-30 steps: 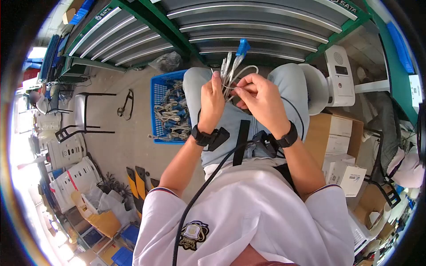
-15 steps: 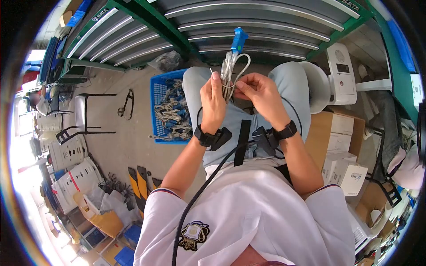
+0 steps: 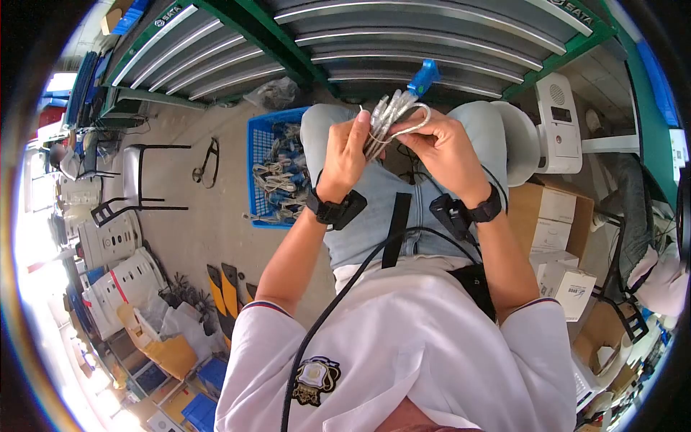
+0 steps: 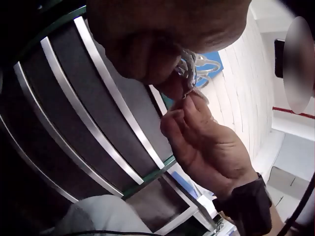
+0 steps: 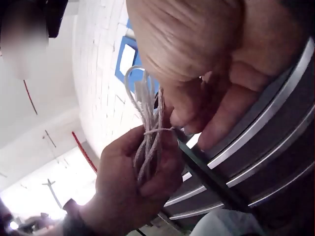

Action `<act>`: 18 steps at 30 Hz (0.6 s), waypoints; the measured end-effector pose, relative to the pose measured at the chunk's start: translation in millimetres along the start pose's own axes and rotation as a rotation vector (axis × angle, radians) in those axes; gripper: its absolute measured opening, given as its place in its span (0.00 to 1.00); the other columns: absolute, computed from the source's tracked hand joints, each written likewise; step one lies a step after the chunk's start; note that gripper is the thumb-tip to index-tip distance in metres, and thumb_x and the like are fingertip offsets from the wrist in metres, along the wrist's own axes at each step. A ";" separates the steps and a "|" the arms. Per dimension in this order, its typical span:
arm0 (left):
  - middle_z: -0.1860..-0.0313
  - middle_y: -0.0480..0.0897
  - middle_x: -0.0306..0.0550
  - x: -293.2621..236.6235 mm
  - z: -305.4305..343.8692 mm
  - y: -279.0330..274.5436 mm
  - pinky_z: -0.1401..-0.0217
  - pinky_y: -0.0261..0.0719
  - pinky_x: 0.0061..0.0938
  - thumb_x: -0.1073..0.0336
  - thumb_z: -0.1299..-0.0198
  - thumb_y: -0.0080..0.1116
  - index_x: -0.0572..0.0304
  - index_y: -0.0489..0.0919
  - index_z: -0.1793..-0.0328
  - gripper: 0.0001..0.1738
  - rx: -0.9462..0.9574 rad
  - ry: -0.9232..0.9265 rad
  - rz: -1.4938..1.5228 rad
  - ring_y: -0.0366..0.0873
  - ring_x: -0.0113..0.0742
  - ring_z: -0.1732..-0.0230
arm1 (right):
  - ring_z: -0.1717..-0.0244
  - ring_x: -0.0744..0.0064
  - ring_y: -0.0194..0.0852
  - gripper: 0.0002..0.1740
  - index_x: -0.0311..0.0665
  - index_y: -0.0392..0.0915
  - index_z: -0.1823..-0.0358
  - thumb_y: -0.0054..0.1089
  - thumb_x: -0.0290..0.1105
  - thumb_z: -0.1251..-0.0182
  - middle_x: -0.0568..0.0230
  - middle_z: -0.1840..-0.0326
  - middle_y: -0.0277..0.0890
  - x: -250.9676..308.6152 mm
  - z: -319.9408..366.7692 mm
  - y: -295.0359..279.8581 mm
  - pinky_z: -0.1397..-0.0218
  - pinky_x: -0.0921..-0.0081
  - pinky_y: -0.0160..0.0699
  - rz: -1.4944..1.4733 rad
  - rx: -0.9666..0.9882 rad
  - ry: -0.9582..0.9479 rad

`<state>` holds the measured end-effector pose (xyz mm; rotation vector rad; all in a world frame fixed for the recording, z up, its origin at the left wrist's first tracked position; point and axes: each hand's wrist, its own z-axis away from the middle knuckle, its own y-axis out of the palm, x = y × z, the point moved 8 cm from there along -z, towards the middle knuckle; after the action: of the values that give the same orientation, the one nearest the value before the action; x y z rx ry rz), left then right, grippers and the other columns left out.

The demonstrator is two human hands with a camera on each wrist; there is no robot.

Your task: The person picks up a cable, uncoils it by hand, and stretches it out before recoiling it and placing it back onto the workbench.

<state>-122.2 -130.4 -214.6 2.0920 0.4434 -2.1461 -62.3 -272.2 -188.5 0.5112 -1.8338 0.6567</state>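
Note:
In the head view my left hand (image 3: pixel 345 158) grips a coiled grey-white cable (image 3: pixel 389 115) over my lap, the thumb pointing up along it. A blue connector (image 3: pixel 425 76) sticks out at the coil's far end, tilted to the right. Around the coil's middle runs a thin pale tie (image 5: pixel 160 130), plain in the right wrist view. My right hand (image 3: pixel 452 155) is close against the coil's right side. Its thumb and fingertip pinch the tie's end, as the left wrist view shows.
A blue basket (image 3: pixel 251 173) on the floor to the left holds several similar cables with blue connectors. Ahead stands a green and grey drawer cabinet (image 3: pixel 432 39). On the right are a white stool (image 3: pixel 520 144) and an open carton (image 3: pixel 520 216) with white boxes.
The coil and its blue connector have tilted over to the right, after standing more upright half a second ago. My right hand has shifted slightly right and turned, close against the coil.

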 end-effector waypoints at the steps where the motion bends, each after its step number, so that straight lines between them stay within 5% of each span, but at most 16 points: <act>1: 0.84 0.77 0.43 3.7 0.5 2.7 0.78 0.65 0.25 0.47 0.23 0.38 0.68 0.79 0.75 0.35 0.025 -0.052 0.036 0.72 0.26 0.82 | 0.57 0.75 0.83 0.17 0.35 0.81 0.45 0.64 0.20 0.36 0.58 0.56 0.83 1.6 0.0 -0.5 0.56 0.76 0.82 0.001 0.000 -0.001; 3: 0.84 0.78 0.42 0.5 2.0 8.2 0.78 0.65 0.25 0.46 0.23 0.38 0.67 0.80 0.74 0.35 0.070 -0.026 0.018 0.71 0.25 0.82 | 0.57 0.73 0.83 0.19 0.35 0.80 0.44 0.62 0.18 0.36 0.56 0.55 0.84 -13.0 3.0 0.7 0.54 0.74 0.81 -0.051 0.010 0.202; 9: 0.80 0.80 0.44 20.4 5.1 16.1 0.80 0.69 0.23 0.46 0.24 0.42 0.66 0.81 0.71 0.32 0.452 -0.213 0.065 0.74 0.27 0.83 | 0.54 0.79 0.80 0.22 0.34 0.78 0.39 0.62 0.19 0.35 0.62 0.51 0.85 -2.0 6.6 13.5 0.48 0.79 0.79 -0.310 0.230 0.183; 12: 0.79 0.81 0.48 24.4 11.1 24.8 0.84 0.69 0.20 0.51 0.24 0.42 0.67 0.81 0.69 0.29 0.658 -0.311 0.475 0.75 0.29 0.84 | 0.55 0.80 0.80 0.18 0.33 0.79 0.42 0.63 0.24 0.33 0.66 0.55 0.85 -2.6 7.1 17.7 0.47 0.79 0.77 -0.300 0.223 0.175; 18: 0.84 0.74 0.43 18.8 9.4 28.6 0.86 0.63 0.20 0.45 0.23 0.38 0.65 0.78 0.67 0.31 0.618 -0.305 0.476 0.68 0.26 0.88 | 0.63 0.78 0.81 0.12 0.34 0.84 0.51 0.67 0.26 0.36 0.57 0.63 0.85 -7.9 9.5 8.2 0.57 0.77 0.80 -0.106 0.114 0.170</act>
<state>-124.0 -157.9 -236.9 1.7759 -0.7597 -2.4022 -71.5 -271.9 -200.2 0.6045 -1.6061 0.7131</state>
